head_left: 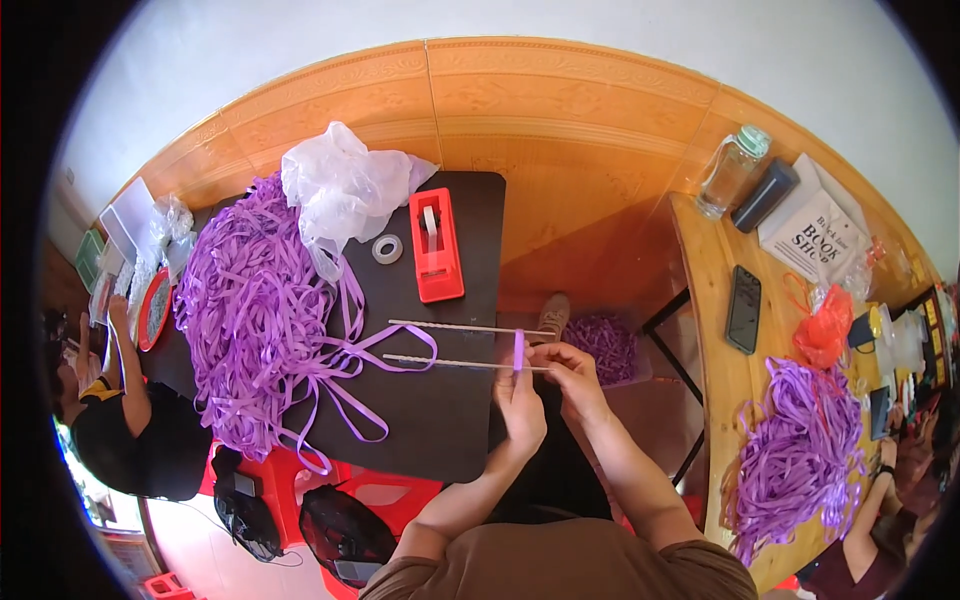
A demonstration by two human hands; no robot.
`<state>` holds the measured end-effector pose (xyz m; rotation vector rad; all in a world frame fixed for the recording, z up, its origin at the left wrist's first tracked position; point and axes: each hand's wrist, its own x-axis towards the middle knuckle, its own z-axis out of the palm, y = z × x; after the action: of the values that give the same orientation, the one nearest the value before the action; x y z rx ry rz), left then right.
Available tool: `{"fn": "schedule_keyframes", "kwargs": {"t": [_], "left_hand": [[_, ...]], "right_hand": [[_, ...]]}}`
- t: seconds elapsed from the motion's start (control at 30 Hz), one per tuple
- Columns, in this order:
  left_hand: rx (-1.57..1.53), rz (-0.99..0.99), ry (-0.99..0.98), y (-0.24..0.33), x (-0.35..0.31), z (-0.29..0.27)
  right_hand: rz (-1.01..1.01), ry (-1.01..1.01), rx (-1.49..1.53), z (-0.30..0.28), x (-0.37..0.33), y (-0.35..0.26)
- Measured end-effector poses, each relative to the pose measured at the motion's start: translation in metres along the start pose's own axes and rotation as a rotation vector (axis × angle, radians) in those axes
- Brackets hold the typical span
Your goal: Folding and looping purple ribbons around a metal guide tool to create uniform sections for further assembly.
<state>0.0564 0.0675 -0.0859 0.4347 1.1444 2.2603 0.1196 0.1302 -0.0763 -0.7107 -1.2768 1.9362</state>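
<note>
Two thin metal rods [455, 326] reach out side by side over the right edge of the dark table [440, 420]. A band of purple ribbon [519, 348] wraps across both rods near their right ends. My left hand [520, 410] pinches the band at the lower rod. Close beside it, my right hand [575, 380] has its fingers drawn together by that rod's end; what they grip is hidden. A loop of ribbon [425, 345] lies around the rods' left ends and trails to a large tangled purple ribbon pile [250, 320] on the table.
A red tape dispenser [436, 270], a tape roll [387, 249] and a white plastic bag [340, 190] lie on the dark table. A wooden table [720, 400] at right bears a phone [743, 310], bottle [733, 172] and ribbon bundle [800, 450]. People sit at both sides.
</note>
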Motion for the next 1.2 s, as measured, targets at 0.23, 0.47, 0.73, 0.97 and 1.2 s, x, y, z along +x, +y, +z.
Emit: {"fn": "schedule_keyframes", "kwargs": {"t": [0.23, 0.47, 0.73, 0.97, 1.2], "left_hand": [[0.009, -0.062, 0.065, -0.005, -0.011, -0.008], [-0.050, -0.016, 0.055, 0.010, -0.018, 0.000], [0.036, -0.049, 0.036, 0.025, -0.022, 0.000], [-0.022, -0.285, 0.063, 0.055, -0.020, 0.008], [-0.113, -0.555, -0.037, 0.083, -0.014, 0.008]], "right_hand": [[-0.060, -0.017, 0.009, 0.005, -0.018, -0.003], [-0.058, 0.012, 0.034, 0.008, -0.031, -0.011], [0.001, 0.072, 0.073, -0.002, -0.042, -0.016], [-0.061, 0.133, 0.031, -0.023, -0.039, -0.033], [-0.228, 0.121, -0.070, -0.007, -0.006, -0.072]]}}
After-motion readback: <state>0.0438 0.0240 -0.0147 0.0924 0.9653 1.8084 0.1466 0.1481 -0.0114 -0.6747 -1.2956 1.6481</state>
